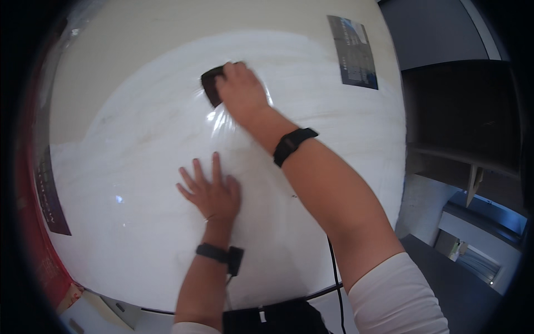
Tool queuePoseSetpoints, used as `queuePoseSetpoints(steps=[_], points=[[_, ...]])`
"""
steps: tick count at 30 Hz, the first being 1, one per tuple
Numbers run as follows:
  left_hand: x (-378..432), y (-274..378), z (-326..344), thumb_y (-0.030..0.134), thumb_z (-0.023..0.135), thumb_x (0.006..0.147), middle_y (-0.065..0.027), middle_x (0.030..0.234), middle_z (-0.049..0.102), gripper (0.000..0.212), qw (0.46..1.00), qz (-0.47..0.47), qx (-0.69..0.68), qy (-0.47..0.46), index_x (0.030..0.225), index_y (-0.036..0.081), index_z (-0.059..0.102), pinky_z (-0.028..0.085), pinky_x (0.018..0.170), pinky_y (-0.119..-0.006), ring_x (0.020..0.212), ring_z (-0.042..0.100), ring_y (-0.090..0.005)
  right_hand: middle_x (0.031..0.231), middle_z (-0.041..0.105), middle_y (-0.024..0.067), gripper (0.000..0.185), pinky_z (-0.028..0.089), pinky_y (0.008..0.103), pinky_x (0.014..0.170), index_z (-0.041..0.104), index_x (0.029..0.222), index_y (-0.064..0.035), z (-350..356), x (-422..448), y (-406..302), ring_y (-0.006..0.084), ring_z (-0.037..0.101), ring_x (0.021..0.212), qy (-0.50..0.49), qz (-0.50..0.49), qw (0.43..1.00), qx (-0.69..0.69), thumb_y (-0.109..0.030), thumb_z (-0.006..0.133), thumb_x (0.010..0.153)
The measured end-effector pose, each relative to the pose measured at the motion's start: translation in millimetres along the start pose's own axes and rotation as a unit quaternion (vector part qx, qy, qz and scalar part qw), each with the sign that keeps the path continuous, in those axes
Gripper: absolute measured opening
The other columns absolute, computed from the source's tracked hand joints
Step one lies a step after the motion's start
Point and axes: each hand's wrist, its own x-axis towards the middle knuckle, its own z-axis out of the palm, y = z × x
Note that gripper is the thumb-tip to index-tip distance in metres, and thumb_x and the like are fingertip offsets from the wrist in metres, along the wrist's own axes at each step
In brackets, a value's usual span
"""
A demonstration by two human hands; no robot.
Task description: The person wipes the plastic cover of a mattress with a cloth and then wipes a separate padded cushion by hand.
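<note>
A large white surface (150, 234), glossy in places, spreads out before me, with shiny creases close to my right hand (242, 85). That hand grips a dark brown, flat-looking pad or block (212, 83) and holds it against the surface; the fingers hide part of it. Nearer to me, my left hand (212, 192) rests flat on the white surface with its fingers spread and holds nothing. Both wrists carry black straps, and a small black box sits at the left one.
Printed sheets with writing lie at the upper right (354, 52) and left edge (52, 196) of the surface. Red material (46, 250) borders it at left. Dark open shelving (463, 112) stands at right. A black cable (336, 271) hangs beside my right arm.
</note>
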Motion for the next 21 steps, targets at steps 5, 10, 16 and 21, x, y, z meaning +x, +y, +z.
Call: queuePoseSetpoints(steps=[5,10,16,21], points=[[-1,-3,13,0.022,0.052,0.084,-0.0192,0.148,0.027,0.062,0.999,0.022,0.029,0.026,0.145,0.018,0.042,0.008,0.109,-0.067,0.142,0.012,-0.048,0.108,0.052,0.0124,0.02,0.045,0.038,0.091,0.064,0.102,-0.0062,-17,-31,136,0.0288,0.05,0.108,-0.022,0.059,0.998,-0.026,-0.011,0.057,0.083],[-6,-9,36,0.027,0.043,0.088,-0.0153,0.157,0.014,0.06,0.996,0.044,0.049,0.054,0.146,0.013,0.039,0.0,0.111,-0.065,0.144,0.005,-0.048,0.112,0.049,0.0161,0.038,0.045,0.0438,0.094,0.062,0.122,-0.0144,-49,-69,251,0.0343,0.051,0.108,-0.091,0.176,0.978,-0.062,-0.007,0.055,0.086],[-9,-13,49,0.032,0.031,0.095,-0.0151,0.16,0.008,0.06,0.994,0.069,0.045,0.075,0.15,0.01,0.03,-0.006,0.112,-0.062,0.146,-0.001,-0.0463,0.119,0.052,0.0153,0.028,0.045,0.0443,0.098,0.064,0.119,-0.0128,-88,-173,415,0.0335,0.05,0.115,-0.201,0.369,0.884,-0.203,-0.016,0.047,0.097],[-17,-6,83,0.026,0.044,0.082,-0.0144,0.16,0.004,0.071,0.996,0.061,-0.005,0.072,0.15,0.014,0.025,-0.007,0.111,-0.066,0.144,0.0,-0.0513,0.129,0.053,0.0199,0.04,0.045,0.0422,0.1,0.063,0.127,-0.014,-113,-263,535,0.0349,0.055,0.111,-0.258,0.478,0.794,-0.273,-0.005,0.054,0.088]])
